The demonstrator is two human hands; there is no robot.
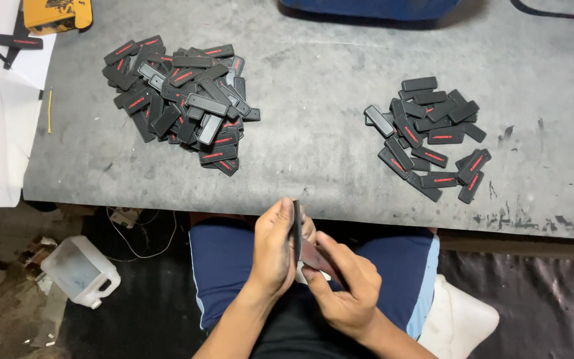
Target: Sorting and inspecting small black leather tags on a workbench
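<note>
The left hand closes its fingers around a thin black rectangular piece, holding it upright on edge just below the near edge of the table. The right hand pinches a flat dark tool between thumb and fingers, and its tip meets the lower part of the black piece; what kind of tool it is cannot be told. Both hands hover over the person's lap, above blue shorts, close to each other and touching through the piece and tool. Beyond them lies a grey worktable. On its left part sits a large heap of black pieces with red marks, many stacked across one another. On its right part lies a smaller heap of the same pieces, well apart from the large one. A yellow device stands at the far left corner beside white sheets. On the floor to the left lies a clear plastic jug, and a white seat shows at the person's right.
</note>
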